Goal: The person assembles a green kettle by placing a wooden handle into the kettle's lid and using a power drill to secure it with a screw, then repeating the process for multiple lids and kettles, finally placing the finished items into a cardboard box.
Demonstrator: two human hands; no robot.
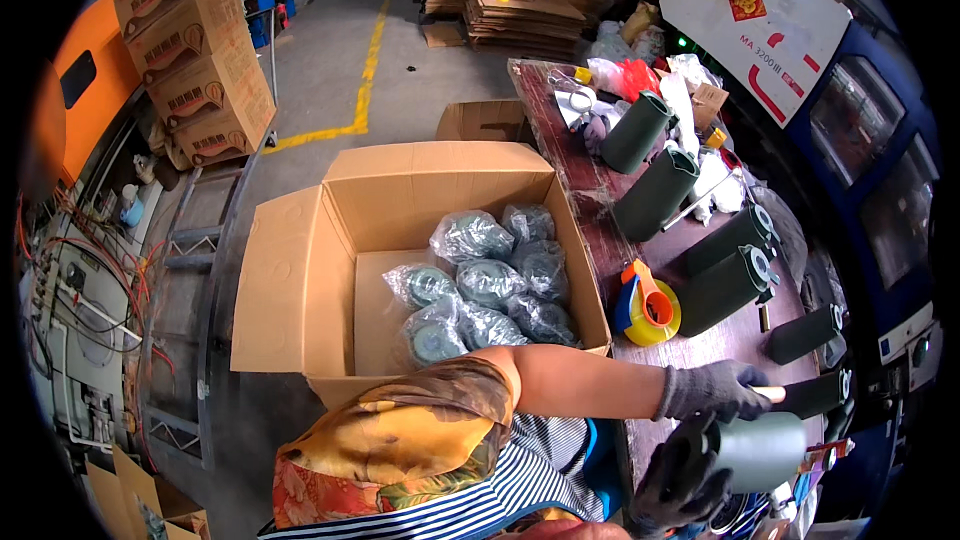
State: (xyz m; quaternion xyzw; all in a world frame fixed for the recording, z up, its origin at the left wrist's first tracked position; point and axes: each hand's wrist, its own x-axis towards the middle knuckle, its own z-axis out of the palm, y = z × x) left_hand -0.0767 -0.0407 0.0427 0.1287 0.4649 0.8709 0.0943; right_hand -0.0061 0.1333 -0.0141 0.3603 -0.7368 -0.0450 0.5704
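Observation:
My left arm reaches across to the right, and my left hand (715, 390) in a grey glove is closed above the table. A pale tip (770, 393) sticks out at its fingers; whether it is a bare fingertip or a held thing I cannot tell. Below it, my right hand (682, 485) in a dark glove grips a dark green cylindrical container (762, 452), lying on its side with one end toward the right. Just past the left hand lies another dark green container (812, 396). More dark green jugs (725, 290) with light fittings lie along the table.
An open cardboard box (390, 280) on my left holds several plastic-wrapped green items (488, 282). On the dark red table (585, 190) sit a tape dispenser (650, 308) and bags. Stacked cartons (190, 70), flattened cardboard (525, 25) and a white-and-blue machine (760, 30) stand around.

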